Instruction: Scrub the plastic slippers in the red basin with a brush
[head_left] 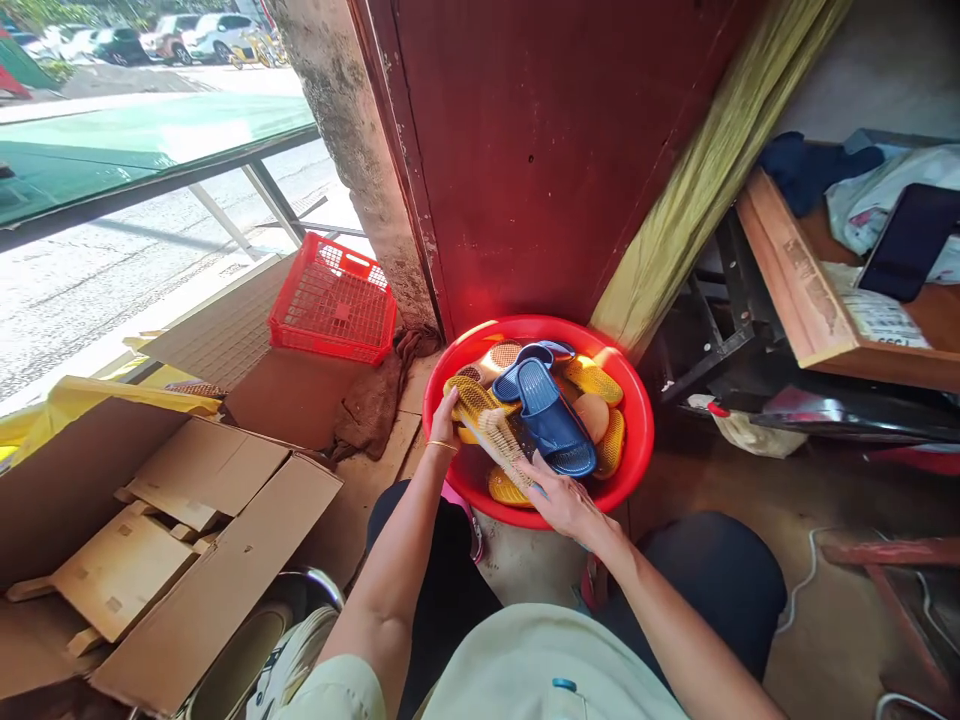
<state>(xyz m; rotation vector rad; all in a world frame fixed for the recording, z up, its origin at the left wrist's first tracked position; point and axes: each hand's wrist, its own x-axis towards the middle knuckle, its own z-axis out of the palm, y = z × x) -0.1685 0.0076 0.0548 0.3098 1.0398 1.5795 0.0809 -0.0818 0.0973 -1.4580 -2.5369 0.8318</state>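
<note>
A yellow slipper with a textured sole (466, 394) lies at the left side of a round red plastic basin (642, 415), in the middle of the frame. Its long axis slants from upper left toward lower right. The left hand (444, 424) grasps it near its upper left end, fingers curled at the outer edge, just over the basin's left rim.

A long brush with pale bristles (501, 438) lies along nearly the same slant, lower and to the right, overlapping the slipper. The right hand (564, 500) holds the brush at its lower right end, coming in over the near rim with the fingers pointing to the upper left. So the slipper's gripped end is nearest the left hand, and its far part runs under or beside the brush, toward the right hand. Whether the bristles press on the sole or sit just above it, I cannot tell; the thumb's hold on the brush is partly hidden too.

Just right of the brush, a dark blue open-toed plastic slipper (553, 418) rests on the pile, its toe toward the lower right. More yellow slippers (592, 380) lie beyond it, against the basin's far right side.
</note>
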